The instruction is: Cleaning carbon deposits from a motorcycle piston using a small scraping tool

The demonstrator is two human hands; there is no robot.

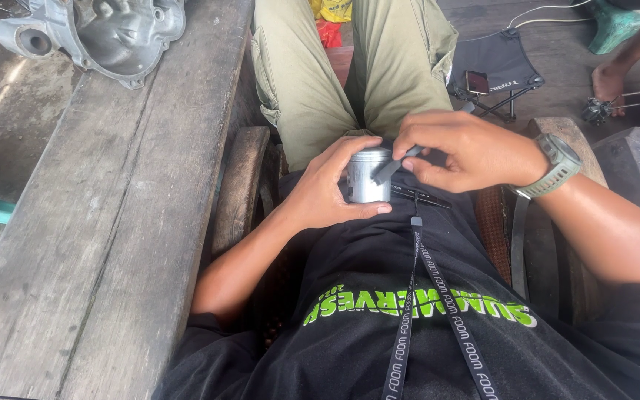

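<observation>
Clearly we cradle the small silver piston over our lap, left hand wrapped around its side to steady it, while our right hand pinches a dark slim tool against its crown.

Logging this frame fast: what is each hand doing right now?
Left hand: closed around a silver metal cylinder, holding it upright.
Right hand: closed on a small dark tool, its tip against the cylinder.
</observation>
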